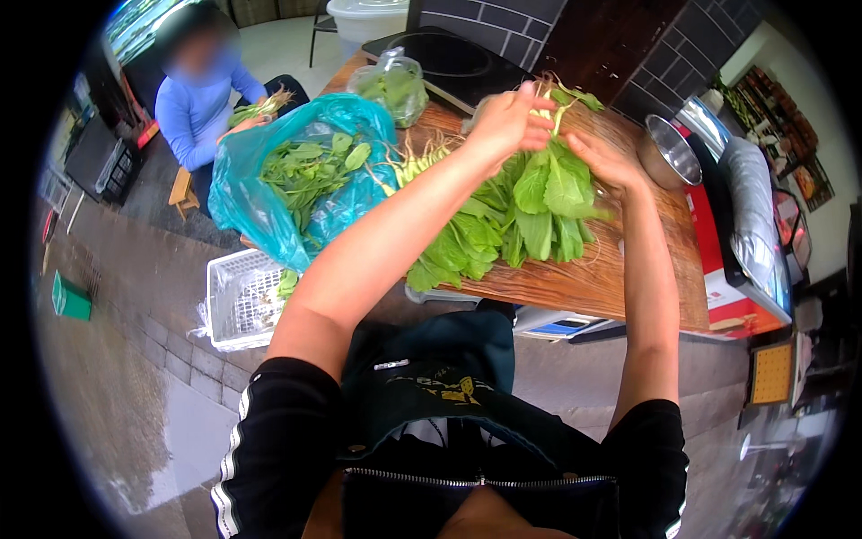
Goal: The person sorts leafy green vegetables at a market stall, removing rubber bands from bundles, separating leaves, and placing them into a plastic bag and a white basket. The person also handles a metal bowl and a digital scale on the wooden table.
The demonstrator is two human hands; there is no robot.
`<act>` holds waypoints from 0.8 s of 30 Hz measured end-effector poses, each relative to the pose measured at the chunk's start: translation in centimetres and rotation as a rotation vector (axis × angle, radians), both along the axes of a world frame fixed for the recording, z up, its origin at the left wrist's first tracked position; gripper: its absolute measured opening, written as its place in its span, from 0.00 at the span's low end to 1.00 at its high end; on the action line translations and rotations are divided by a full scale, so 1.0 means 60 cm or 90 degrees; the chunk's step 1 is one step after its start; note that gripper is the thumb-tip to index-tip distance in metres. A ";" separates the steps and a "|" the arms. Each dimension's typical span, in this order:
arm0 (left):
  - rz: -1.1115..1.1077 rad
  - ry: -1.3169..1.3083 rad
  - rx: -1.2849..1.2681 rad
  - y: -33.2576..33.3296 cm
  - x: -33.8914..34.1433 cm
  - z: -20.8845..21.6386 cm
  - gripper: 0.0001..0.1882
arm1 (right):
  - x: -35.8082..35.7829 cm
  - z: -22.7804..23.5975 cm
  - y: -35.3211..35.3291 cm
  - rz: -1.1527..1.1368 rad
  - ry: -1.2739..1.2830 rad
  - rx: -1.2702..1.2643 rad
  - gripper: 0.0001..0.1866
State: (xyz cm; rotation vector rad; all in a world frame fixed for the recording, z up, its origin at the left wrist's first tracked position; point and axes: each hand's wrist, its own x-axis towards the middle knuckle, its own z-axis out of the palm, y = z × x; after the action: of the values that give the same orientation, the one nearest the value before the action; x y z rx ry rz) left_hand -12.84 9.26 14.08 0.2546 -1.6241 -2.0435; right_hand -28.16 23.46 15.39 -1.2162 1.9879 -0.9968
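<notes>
My left hand (516, 126) is over the far part of the wooden table, beside the pale stems of a bunch of leafy greens (551, 180). Its fingers are spread, and I see no firm grip on the stems. On the other side of that bunch, my right hand (611, 163) is close to the leaves and stems with its fingers stretched out. More greens (462, 242) with thin roots lie in a row to the left, partly hidden behind my left forearm. A blue-green plastic bag (238, 171) of loose green leaves lies open at the table's left end.
A steel bowl (672, 151) stands at the right, near a red box (709, 225). Further back are a clear bag of greens (391, 90) and a black cooktop (449, 58). A white basket (238, 337) is below left. Another person (193, 108) sits beyond, handling greens.
</notes>
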 end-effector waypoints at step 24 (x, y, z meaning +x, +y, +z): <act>0.406 0.523 -0.104 -0.058 0.078 0.145 0.17 | -0.215 -0.182 -0.072 0.070 0.457 0.151 0.32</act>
State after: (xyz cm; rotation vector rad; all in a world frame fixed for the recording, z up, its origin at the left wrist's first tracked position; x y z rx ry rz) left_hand -8.19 5.76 22.78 -0.1163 -0.9989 -1.2577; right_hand -41.08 19.15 4.46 -1.6724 2.4354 -0.2540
